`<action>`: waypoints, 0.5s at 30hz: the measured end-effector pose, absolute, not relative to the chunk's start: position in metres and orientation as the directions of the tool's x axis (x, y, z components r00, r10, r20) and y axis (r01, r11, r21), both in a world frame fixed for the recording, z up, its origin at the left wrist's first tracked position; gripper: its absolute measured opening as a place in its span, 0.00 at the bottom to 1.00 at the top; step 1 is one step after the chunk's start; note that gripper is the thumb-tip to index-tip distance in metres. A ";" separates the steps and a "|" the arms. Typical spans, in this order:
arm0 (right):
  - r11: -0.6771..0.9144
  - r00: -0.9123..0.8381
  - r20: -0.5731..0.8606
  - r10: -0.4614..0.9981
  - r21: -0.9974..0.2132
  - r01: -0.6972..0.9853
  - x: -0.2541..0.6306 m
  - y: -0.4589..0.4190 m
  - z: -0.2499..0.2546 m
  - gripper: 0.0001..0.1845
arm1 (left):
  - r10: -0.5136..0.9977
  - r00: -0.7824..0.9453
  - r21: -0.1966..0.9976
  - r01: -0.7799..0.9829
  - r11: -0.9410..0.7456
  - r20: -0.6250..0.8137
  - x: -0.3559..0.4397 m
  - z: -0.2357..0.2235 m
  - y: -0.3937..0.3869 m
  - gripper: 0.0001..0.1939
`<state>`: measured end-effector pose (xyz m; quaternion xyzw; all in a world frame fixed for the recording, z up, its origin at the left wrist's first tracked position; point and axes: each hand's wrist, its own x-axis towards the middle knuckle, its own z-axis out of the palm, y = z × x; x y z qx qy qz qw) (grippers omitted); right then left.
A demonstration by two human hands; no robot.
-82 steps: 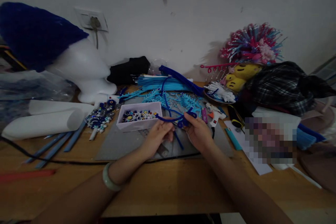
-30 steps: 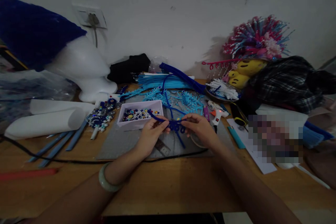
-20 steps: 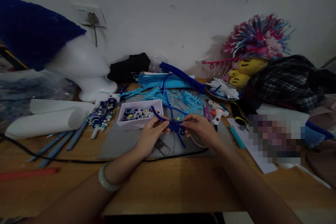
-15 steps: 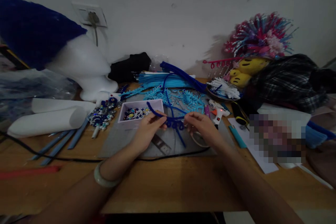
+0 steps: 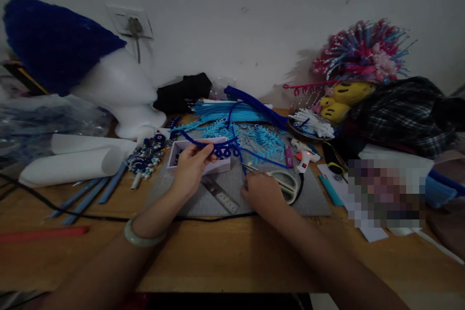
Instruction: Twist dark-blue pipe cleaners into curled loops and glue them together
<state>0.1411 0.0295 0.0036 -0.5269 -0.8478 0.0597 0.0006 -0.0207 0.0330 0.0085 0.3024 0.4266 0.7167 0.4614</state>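
One wooden table (image 5: 218,261) carries everything, with a white foam head (image 5: 121,80) under a dark blue cap (image 5: 60,48) at its far left. Toward the middle lies a grey mat (image 5: 189,207). Above it, the left hand (image 5: 193,167) pinches a dark blue pipe cleaner (image 5: 228,142) between thumb and fingers, raised in front of the white box (image 5: 217,168). The right hand (image 5: 263,191) is low over the mat with its fingers curled in, next to the scissors (image 5: 289,183); whether they grip anything cannot be told. Between the hands lies a metal ruler (image 5: 221,194). As for progress, at least three small loops (image 5: 227,152) are already bent along the pipe cleaner, while the tail beyond the left hand shows none, so the looping looks only partly done.
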 end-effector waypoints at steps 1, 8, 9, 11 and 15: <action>0.424 -0.432 -0.088 0.898 -0.092 0.901 0.141 0.030 0.006 0.12 | 0.922 -0.386 0.890 -0.406 -0.206 0.037 -0.020 0.009 0.032 0.08; 0.414 -0.411 -0.203 0.889 -0.026 0.910 0.142 0.028 0.014 0.12 | 0.940 -0.337 0.899 -0.390 -0.199 0.062 -0.015 0.004 0.030 0.08; 0.415 -0.412 -0.202 0.889 -0.030 0.909 0.143 0.027 0.013 0.12 | 0.941 -0.331 0.903 -0.383 -0.195 0.063 -0.015 0.003 0.030 0.09; 0.409 -0.416 -0.174 0.893 -0.074 0.909 0.147 0.027 0.011 0.11 | 0.947 -0.318 0.910 -0.376 -0.175 0.051 -0.013 0.001 0.029 0.09; 0.379 -0.421 -0.163 0.892 -0.237 0.894 0.167 0.036 0.013 0.07 | 0.959 -0.284 0.923 -0.369 -0.106 -0.003 -0.008 0.002 0.026 0.10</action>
